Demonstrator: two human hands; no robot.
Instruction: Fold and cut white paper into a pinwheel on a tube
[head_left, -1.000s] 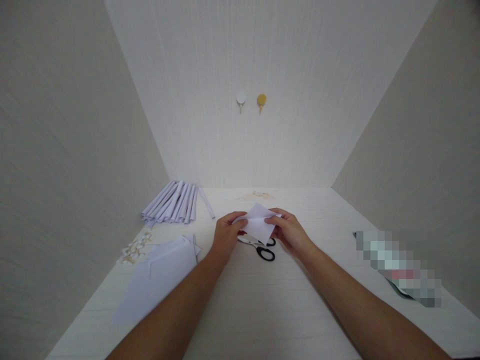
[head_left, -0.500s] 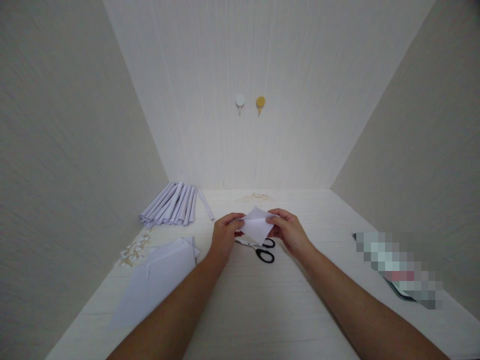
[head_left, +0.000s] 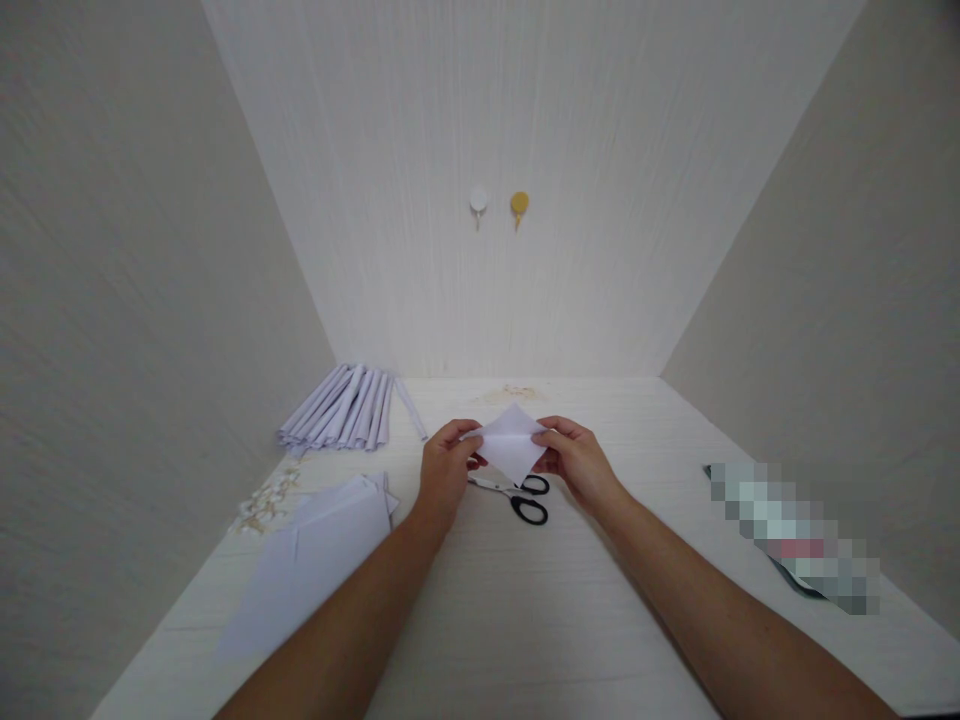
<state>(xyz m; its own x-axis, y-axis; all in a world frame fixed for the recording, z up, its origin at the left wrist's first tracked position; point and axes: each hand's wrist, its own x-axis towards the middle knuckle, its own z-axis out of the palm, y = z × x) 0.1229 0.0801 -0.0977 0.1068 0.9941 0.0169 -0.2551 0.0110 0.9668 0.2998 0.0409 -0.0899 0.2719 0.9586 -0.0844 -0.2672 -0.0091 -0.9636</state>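
A small square of white paper (head_left: 514, 447), turned cornerwise with a crease across its middle, is stretched between my two hands above the table. My left hand (head_left: 448, 468) pinches its left corner between thumb and fingers. At the opposite corner my right hand (head_left: 577, 455) grips it the same way. Under the paper lies a pair of scissors (head_left: 531, 511) with black handles, its blades pointing left and partly hidden by my left hand.
Many rolled white paper tubes (head_left: 341, 410) are piled at the back left, with a single tube (head_left: 411, 410) beside them. White paper sheets (head_left: 315, 555) lie left of my left forearm. A blurred-out packet (head_left: 787, 535) rests at the right. Two hooks (head_left: 478, 203) hang on the back wall.
The paper has been pulled flatter and a little wider, its top corner slightly higher. My left hand has shifted slightly left; both hands keep their hold.
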